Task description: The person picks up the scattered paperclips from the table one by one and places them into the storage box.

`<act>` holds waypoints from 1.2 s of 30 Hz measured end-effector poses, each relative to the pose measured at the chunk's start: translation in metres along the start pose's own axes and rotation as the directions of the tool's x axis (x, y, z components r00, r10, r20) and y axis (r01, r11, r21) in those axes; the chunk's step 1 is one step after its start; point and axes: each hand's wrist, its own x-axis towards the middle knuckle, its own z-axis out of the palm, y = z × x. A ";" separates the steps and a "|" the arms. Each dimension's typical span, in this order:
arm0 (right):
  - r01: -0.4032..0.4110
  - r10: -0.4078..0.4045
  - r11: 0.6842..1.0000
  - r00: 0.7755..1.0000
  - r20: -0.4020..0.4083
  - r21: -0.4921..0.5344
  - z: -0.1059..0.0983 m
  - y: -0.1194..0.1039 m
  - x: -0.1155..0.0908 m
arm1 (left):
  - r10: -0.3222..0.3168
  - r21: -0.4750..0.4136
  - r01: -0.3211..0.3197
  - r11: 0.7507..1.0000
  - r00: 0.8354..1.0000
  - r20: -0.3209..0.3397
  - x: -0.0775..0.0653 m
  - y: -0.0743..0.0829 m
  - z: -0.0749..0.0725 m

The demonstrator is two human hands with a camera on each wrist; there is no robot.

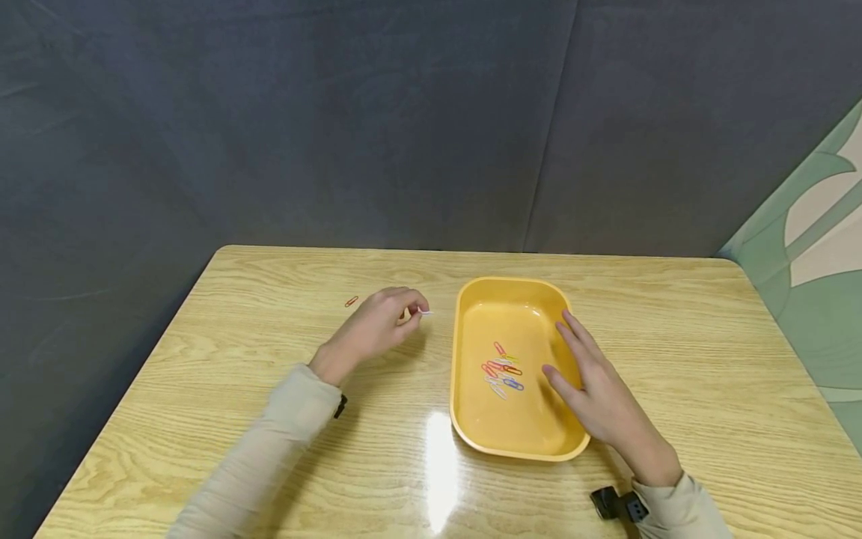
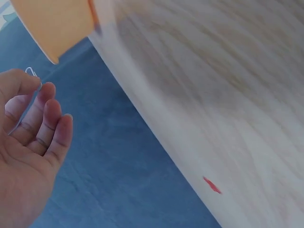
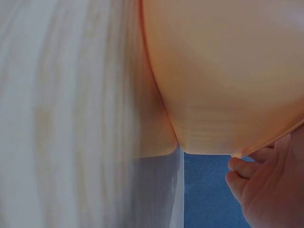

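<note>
A white paper clip point(image 2: 31, 72) is pinched between the thumb and index finger of my left hand point(image 1: 388, 322), just left of the yellow tray point(image 1: 518, 442). In the left wrist view the other fingers of that hand are loosely bent. Inside the tray lies a small pile of paper clips point(image 1: 503, 370) in red, white, yellow and blue. My right hand point(image 1: 599, 393) rests at the tray's right rim with its fingers extended, the thumb reaching over the inside. One red paper clip point(image 1: 352, 301) lies on the table behind the left hand.
The wooden table point(image 1: 215, 359) has its far edge along a dark cloth partition point(image 1: 377, 135). A green and pale patterned surface point(image 1: 808, 247) stands at the right. Bright glare falls on the table in front of the tray.
</note>
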 end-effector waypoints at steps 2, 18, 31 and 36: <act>0.000 0.000 1.000 1.000 0.000 -0.002 0.000 0.000 0.000 | 0.014 0.002 -0.014 1.000 1.000 -0.001 0.003 0.005 0.000; 0.036 -0.037 0.999 0.999 -0.032 -0.026 0.001 0.002 -0.001 | 0.079 -0.021 -0.079 0.997 0.997 -0.015 0.012 0.031 0.005; 0.037 -0.037 0.999 0.999 -0.037 -0.012 0.001 0.002 -0.001 | 0.103 -0.051 -0.103 0.993 0.995 0.008 0.018 0.049 0.013; 0.032 -0.032 0.999 0.999 -0.036 -0.011 0.001 0.002 -0.001 | 0.107 -0.060 -0.107 0.992 0.994 0.009 0.020 0.054 0.017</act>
